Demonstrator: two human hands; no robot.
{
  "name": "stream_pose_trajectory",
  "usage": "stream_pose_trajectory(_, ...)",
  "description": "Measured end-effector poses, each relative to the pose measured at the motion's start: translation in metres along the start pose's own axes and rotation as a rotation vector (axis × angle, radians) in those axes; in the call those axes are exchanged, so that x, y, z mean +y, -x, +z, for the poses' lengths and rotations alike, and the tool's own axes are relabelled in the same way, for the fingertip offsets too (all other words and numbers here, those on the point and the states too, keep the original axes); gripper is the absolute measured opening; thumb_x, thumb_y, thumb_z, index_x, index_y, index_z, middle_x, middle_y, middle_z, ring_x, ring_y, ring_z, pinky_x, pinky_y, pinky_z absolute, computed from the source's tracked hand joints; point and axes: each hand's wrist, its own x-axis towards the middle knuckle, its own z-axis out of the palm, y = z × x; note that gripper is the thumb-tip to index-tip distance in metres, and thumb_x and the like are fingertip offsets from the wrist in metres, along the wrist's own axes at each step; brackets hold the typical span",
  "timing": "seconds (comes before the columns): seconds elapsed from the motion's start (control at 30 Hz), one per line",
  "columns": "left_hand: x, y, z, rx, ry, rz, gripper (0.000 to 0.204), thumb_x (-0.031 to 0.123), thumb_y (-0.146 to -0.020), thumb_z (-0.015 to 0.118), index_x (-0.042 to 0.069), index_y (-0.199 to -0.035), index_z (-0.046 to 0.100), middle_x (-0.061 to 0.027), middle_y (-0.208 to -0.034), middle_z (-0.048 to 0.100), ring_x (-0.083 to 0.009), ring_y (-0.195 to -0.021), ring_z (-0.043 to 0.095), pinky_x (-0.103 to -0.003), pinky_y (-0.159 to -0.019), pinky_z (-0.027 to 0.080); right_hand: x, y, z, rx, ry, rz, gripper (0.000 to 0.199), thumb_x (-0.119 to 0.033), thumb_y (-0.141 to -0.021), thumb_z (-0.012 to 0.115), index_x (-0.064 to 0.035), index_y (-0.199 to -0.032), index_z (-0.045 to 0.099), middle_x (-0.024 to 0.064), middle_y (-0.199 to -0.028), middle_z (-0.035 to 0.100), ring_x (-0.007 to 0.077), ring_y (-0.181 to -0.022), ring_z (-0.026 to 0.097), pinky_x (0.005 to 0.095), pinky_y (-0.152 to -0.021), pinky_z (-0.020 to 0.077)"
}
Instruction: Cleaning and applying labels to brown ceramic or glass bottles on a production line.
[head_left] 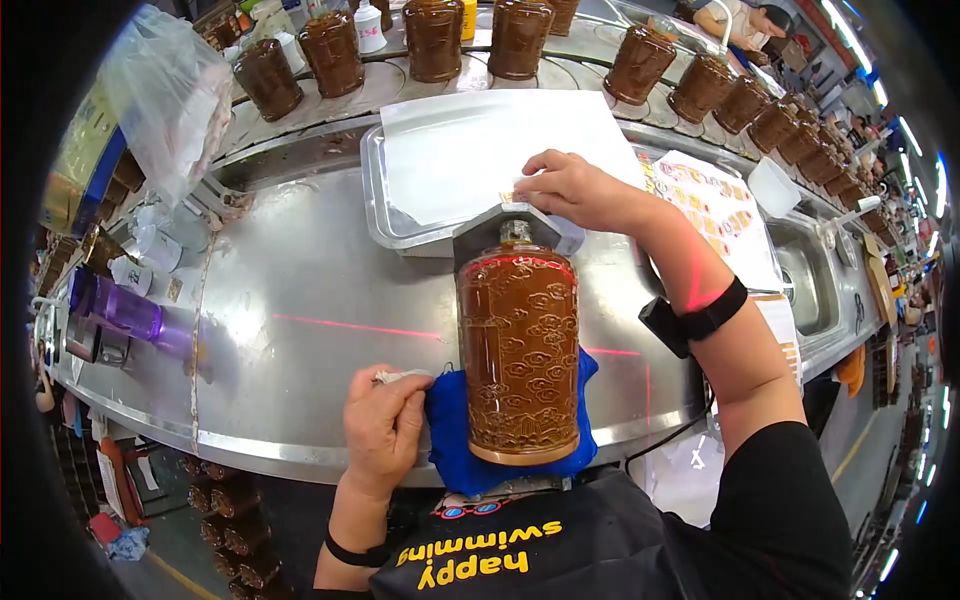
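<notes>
- Bottle (518, 350), brown and shiny with bumpy clouds, lies on its side on a blue cloth (450, 432), on the metal table (300, 250). Its neck points away from the person, by a grey rest (474, 240).
- Left hand (383, 430) is beside the bottle, fingers curled around a white rag (403, 377).
- Right hand (575, 190) is just past the neck, fingers bent, at a small brown piece (513, 197). I cannot tell if they pinch it.
- White paper (460, 150) lies over a tray (374, 195) behind the bottle.
- More brown bottles (433, 40) stand in a row at the back.
</notes>
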Motion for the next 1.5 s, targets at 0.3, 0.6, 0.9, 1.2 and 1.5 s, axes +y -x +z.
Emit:
stream_pose_trajectory(0.3, 0.004, 0.0, -0.001, -0.006, 0.022, -0.032, 0.009, 0.003, -0.081, 0.059, 0.002, -0.087, 0.066, -0.0067, -0.063, 0.058, -0.0247, -0.064, 0.055, -0.037, -0.08, 0.044, -0.008, 0.011, 0.006, 0.03, 0.387, -0.065, 0.025, -0.017, -0.082, 0.058, -0.0172, -0.106, 0.065, 0.0099, -0.119, 0.053, 0.0349, -0.108, 0.049, 0.0408, -0.09, 0.0456)
stream_pose_trajectory(0.6, 0.008, 0.002, 0.0, -0.004, 0.017, -0.043, 0.009, 0.004, -0.082, 0.058, 0.002, -0.087, 0.066, -0.0069, -0.063, 0.058, -0.0249, -0.063, 0.055, -0.037, -0.08, 0.043, -0.003, 0.019, 0.004, 0.089, 0.114, -0.084, 0.03, -0.002, -0.07, 0.065, -0.0104, -0.099, 0.068, 0.0087, -0.113, 0.053, 0.0301, -0.109, 0.046, 0.0372, -0.093, 0.0411)
stream_pose_trajectory(0.9, 0.01, 0.002, 0.001, -0.012, 0.022, -0.037, 0.01, 0.005, -0.083, 0.058, 0.002, -0.088, 0.066, -0.0068, -0.062, 0.058, -0.0243, -0.063, 0.055, -0.037, -0.08, 0.043, -0.005, 0.021, 0.006, 0.11, 0.148, -0.05, 0.039, -0.002, -0.069, 0.064, -0.0125, -0.107, 0.063, 0.0091, -0.11, 0.052, 0.0293, -0.107, 0.046, 0.038, -0.095, 0.0393)
stream_pose_trajectory(1.2, 0.009, 0.001, 0.002, -0.014, 0.023, -0.057, 0.01, 0.005, -0.083, 0.058, 0.002, -0.088, 0.066, -0.007, -0.063, 0.058, -0.025, -0.065, 0.055, -0.037, -0.081, 0.043, -0.002, 0.025, 0.008, 0.142, 0.111, -0.055, 0.019, -0.007, -0.073, 0.064, -0.0097, -0.091, 0.068, 0.0075, -0.109, 0.054, 0.0299, -0.106, 0.046, 0.038, -0.094, 0.0408)
stream_pose_trajectory(1.5, 0.012, 0.001, 0.001, -0.021, 0.003, -0.055, 0.01, 0.003, -0.082, 0.058, 0.002, -0.088, 0.065, -0.0072, -0.063, 0.058, -0.0253, -0.065, 0.055, -0.036, -0.079, 0.043, -0.001, 0.027, -0.002, 0.144, -0.016, -0.086, 0.01, -0.005, -0.076, 0.065, -0.0058, -0.085, 0.062, 0.0063, -0.103, 0.054, 0.0229, -0.101, 0.05, 0.0336, -0.088, 0.0404)
